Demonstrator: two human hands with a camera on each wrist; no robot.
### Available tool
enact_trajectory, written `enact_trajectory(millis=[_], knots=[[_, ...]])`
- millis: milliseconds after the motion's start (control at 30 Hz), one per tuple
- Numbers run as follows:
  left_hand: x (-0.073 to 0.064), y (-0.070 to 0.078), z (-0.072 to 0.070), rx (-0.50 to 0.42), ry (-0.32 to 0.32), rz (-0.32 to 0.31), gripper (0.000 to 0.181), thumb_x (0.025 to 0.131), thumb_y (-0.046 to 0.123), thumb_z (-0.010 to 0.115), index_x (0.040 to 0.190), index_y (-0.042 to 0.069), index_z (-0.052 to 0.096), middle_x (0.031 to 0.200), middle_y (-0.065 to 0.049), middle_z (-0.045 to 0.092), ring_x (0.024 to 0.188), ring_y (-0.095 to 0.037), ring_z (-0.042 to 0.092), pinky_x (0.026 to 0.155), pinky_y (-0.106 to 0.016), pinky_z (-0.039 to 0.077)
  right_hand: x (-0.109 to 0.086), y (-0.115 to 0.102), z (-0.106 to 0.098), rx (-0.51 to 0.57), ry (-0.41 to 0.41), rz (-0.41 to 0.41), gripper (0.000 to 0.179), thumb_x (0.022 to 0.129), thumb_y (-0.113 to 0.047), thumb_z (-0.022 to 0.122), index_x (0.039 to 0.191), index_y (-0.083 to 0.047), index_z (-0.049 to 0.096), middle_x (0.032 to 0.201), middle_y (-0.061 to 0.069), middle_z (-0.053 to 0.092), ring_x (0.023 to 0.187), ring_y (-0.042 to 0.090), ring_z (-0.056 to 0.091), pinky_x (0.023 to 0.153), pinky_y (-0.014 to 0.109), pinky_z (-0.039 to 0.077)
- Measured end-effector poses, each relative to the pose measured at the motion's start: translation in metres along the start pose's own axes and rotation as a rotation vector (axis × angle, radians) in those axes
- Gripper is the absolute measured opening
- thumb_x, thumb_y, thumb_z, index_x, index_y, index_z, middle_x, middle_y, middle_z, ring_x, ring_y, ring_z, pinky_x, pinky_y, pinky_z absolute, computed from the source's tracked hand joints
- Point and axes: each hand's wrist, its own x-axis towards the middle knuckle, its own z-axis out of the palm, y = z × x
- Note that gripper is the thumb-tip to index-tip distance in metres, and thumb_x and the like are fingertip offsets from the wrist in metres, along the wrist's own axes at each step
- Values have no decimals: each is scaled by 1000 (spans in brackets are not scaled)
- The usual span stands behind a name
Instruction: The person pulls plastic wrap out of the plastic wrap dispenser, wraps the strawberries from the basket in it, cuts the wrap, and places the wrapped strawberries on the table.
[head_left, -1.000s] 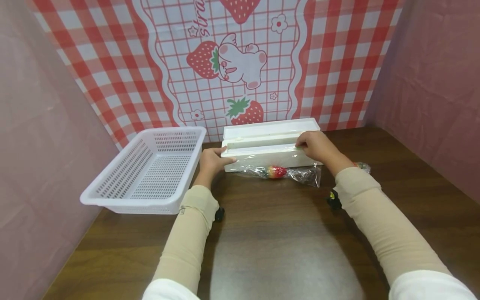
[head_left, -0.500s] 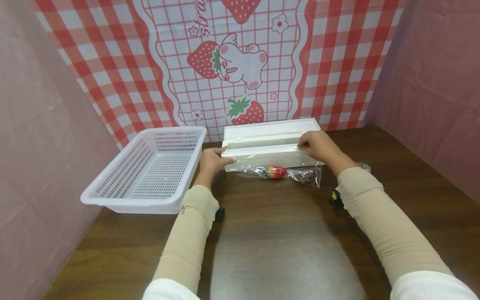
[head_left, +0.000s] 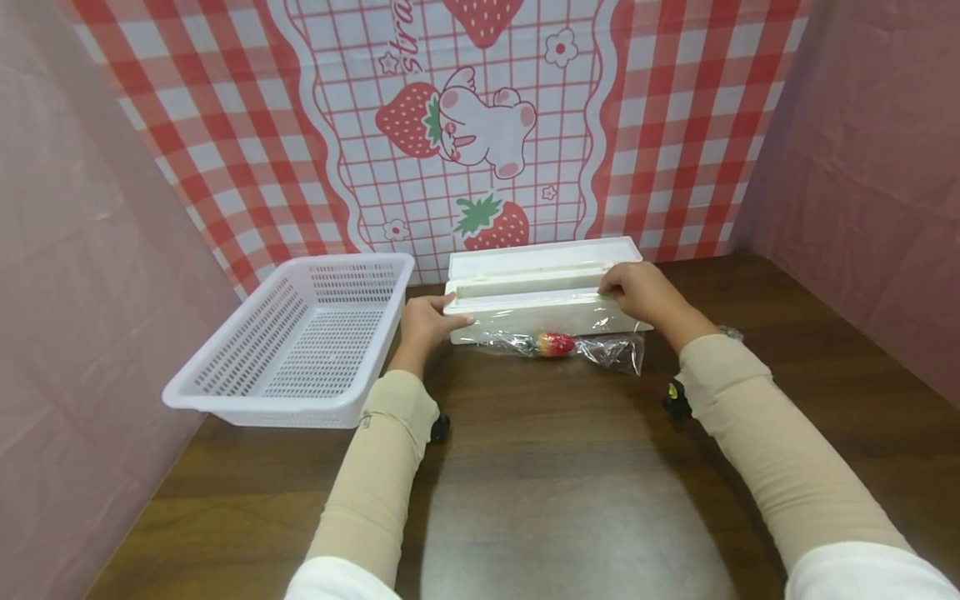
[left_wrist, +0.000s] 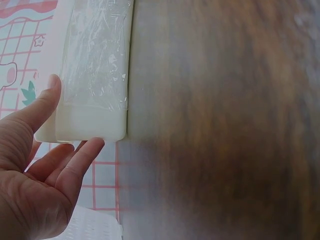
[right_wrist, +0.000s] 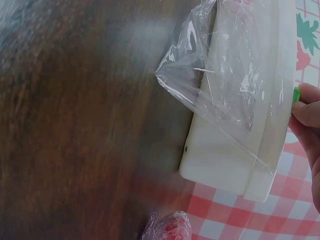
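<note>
A long white cling film dispenser (head_left: pixel 551 312) stands with its lid (head_left: pixel 543 254) raised behind it. My left hand (head_left: pixel 424 323) holds its left end, the thumb on one face and the fingers at the end, as the left wrist view shows. At the dispenser's top edge, my right hand (head_left: pixel 637 292) pinches a small green slider (right_wrist: pixel 296 94), mostly covered by the fingertips. Clear cling film (right_wrist: pixel 235 75) hangs down the front face onto the table. Beneath or within that film lies a red and yellow strawberry-like piece (head_left: pixel 555 344).
To the left stands a white perforated plastic basket (head_left: pixel 360 400). Another film-wrapped red item (right_wrist: pixel 176 227) lies past the dispenser's right end, partly hidden by the right arm in the head view. A strawberry-print cloth (head_left: pixel 487 125) hangs behind the brown wooden table (head_left: pixel 540 467).
My right hand has slid slightly to the right along the dispenser's top edge. The left hand keeps its hold, and the film and strawberry-like piece look unmoved.
</note>
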Motion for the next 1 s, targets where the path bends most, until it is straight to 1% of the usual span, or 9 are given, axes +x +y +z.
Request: enact_trajectory(millis=[167,467,667,767,1000], knots=[[1,-1,0,-6,-5,6,64,68,30,90,125,15,66,103,-13,72,51,-13,60,51,-24,49,-1,1,0,-8,-9,15,19,77,13,63,82,-1,75,89,15,72,90,35,67,84,49,52],[3,-3,0,-17,-8,9,64,67,29,90,125,14,67,101,-14,73,50,-13,59,50,-24,49,-1,2,-4,-5,-55,66,18,80,12,62,86,0,75,93,17,72,91,35,66,84,50,52],[4,-3,0,-16,-9,-1,64,67,29,91,125,15,67,97,-12,73,48,-12,58,49,-24,49,-2,2,-5,-11,-45,47,19,79,13,61,85,1,75,92,17,71,90,35,66,84,50,52],[4,-3,0,-19,-15,-7,64,67,29,91,125,15,66,100,-13,73,49,-12,59,49,-24,49,-2,4,-4,-14,-34,36,19,79,13,62,84,1,75,91,17,72,90,35,66,84,50,52],[4,-3,1,-44,-23,-10,64,67,27,90,125,14,67,108,-14,71,51,-13,60,51,-25,51,-5,7,-4,-14,-30,48,18,80,13,64,86,0,75,93,17,71,91,35,66,84,49,52]])
